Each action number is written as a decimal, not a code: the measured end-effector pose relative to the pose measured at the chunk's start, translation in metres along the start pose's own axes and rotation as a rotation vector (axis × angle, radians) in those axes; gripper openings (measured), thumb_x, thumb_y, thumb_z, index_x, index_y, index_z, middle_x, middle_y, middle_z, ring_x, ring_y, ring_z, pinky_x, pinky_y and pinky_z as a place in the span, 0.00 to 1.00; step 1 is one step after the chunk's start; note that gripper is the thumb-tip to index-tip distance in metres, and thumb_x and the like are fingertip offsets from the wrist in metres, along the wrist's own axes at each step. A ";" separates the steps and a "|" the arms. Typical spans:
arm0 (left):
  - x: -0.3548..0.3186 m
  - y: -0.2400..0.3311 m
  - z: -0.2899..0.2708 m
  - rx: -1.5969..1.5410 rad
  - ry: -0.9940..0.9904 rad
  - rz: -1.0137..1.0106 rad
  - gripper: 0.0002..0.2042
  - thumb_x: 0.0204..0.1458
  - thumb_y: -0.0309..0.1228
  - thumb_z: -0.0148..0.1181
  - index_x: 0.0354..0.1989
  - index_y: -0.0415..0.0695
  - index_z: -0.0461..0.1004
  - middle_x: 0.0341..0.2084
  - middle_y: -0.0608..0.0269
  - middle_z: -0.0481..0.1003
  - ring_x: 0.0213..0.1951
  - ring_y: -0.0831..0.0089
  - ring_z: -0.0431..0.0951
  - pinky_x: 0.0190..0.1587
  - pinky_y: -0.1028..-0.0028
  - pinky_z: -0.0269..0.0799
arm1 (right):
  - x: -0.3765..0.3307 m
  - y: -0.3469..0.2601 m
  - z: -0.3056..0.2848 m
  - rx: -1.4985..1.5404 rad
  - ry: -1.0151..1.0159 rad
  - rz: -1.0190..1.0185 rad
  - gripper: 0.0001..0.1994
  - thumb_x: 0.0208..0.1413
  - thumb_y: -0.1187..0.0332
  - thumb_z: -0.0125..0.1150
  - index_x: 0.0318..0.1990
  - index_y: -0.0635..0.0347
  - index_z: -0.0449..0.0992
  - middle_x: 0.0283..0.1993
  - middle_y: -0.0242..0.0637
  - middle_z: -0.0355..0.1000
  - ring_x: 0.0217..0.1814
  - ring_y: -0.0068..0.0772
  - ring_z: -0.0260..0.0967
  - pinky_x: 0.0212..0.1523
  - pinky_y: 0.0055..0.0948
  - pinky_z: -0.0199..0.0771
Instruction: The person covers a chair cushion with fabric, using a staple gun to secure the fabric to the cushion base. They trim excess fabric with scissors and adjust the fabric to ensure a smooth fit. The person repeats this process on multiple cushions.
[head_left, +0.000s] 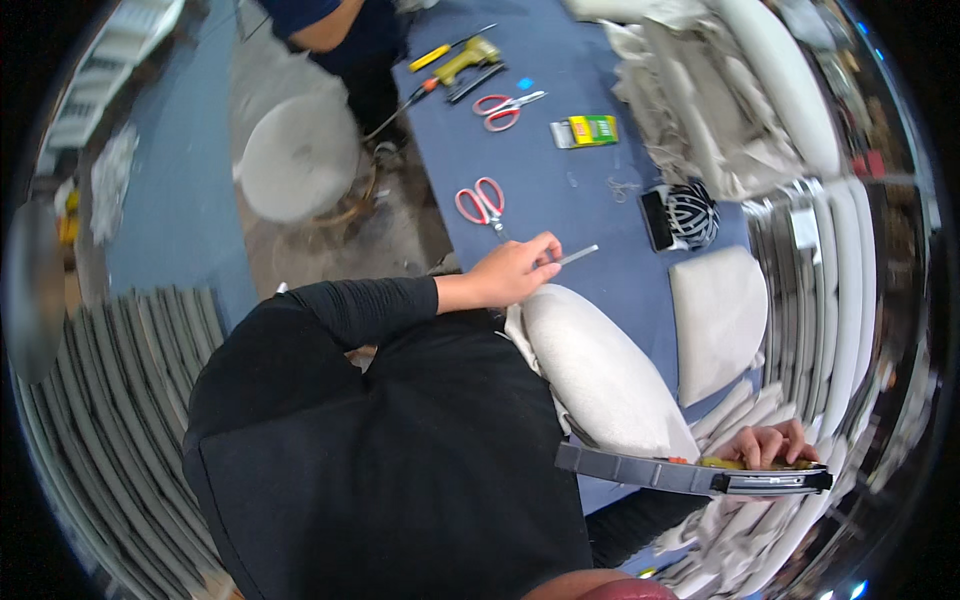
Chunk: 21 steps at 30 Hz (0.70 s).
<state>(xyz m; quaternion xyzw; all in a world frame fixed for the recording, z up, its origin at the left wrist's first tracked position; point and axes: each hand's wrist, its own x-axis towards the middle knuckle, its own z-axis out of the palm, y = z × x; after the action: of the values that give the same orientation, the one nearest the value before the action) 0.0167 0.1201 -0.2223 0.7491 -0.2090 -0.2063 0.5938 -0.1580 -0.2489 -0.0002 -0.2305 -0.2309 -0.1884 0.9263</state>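
My left hand is closed, with a thin silvery strip, like a stick of staples, pinched between thumb and fingers. Beneath it lies a light beige upholstered cushion. At lower right my right hand grips a staple gun, its yellowish body partly hidden by the fingers. The gun's long dark magazine stretches left across the cushion's near end. Red-handled scissors rest just beyond my left hand, their blades partly hidden by it.
Farther up the blue table lie a second staple gun, more scissors, a yellow-green box and a phone. A beige panel and stacked covers line the right. A co-worker stands past a round stool.
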 end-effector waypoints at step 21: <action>0.007 0.043 -0.018 -1.059 0.077 -0.429 0.11 0.75 0.40 0.56 0.55 0.48 0.72 0.32 0.68 0.77 0.26 0.75 0.76 0.30 0.75 0.73 | 0.074 0.064 0.039 -0.085 0.169 0.114 0.28 0.65 0.70 0.70 0.72 0.58 0.72 0.52 0.35 0.61 0.33 0.21 0.63 0.26 0.23 0.71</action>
<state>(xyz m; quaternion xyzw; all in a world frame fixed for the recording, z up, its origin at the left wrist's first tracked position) 0.0291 0.1214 -0.1767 0.3820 0.1014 -0.3714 0.8402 -0.0815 -0.1943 0.0462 -0.2655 -0.1303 -0.1639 0.9411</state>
